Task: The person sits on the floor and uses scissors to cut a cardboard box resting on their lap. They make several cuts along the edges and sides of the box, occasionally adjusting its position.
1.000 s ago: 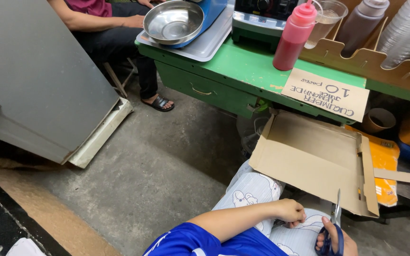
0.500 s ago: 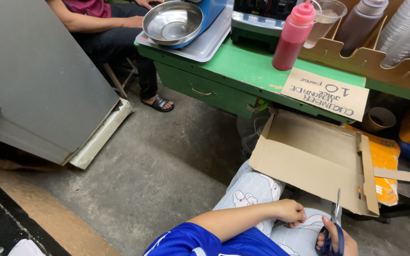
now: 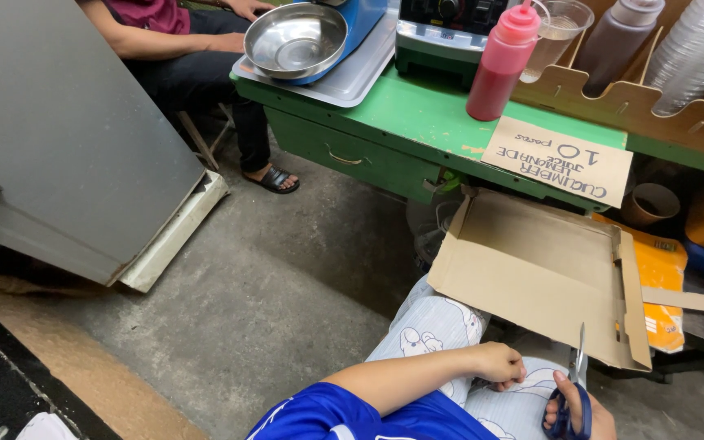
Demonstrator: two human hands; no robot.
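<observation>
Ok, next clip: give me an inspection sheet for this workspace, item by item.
Surface: green wooden table, paint worn at its edge; grey concrete floor.
Job's things: flattened brown cardboard box across the lap; blue-handled scissors cutting at its near edge.
Clutter: round steel bowl, red squeeze bottle, clear plastic cup, handwritten cardboard sign, orange bag.
Grippers: left hand beside the box's near edge; right hand holds the scissors.
Cables: nothing seen.
Surroundings: another person's sandalled foot; leaning grey panel.
</observation>
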